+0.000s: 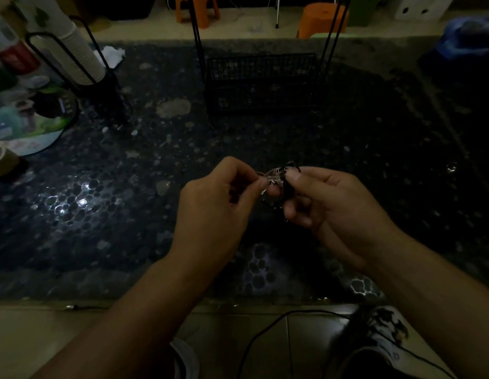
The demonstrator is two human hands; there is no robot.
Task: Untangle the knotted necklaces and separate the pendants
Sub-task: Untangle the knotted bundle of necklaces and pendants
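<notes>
A small tangle of necklaces [276, 177], thin silvery chain mixed with dark cord, hangs between both hands above the dark pebble-patterned table [128, 203]. My left hand [221, 203] pinches the silvery left side of the tangle between thumb and fingertips. My right hand [328, 203] pinches the dark right side, with its other fingers curled under. The light is dim, and I cannot make out single pendants in the clump.
A black wire basket [261, 83] stands at the back centre. At the left are a stack of paper cups [79, 50] in a black holder, a tape roll [2, 160] and assorted clutter. A black cable [265, 337] runs across the floor below the table edge.
</notes>
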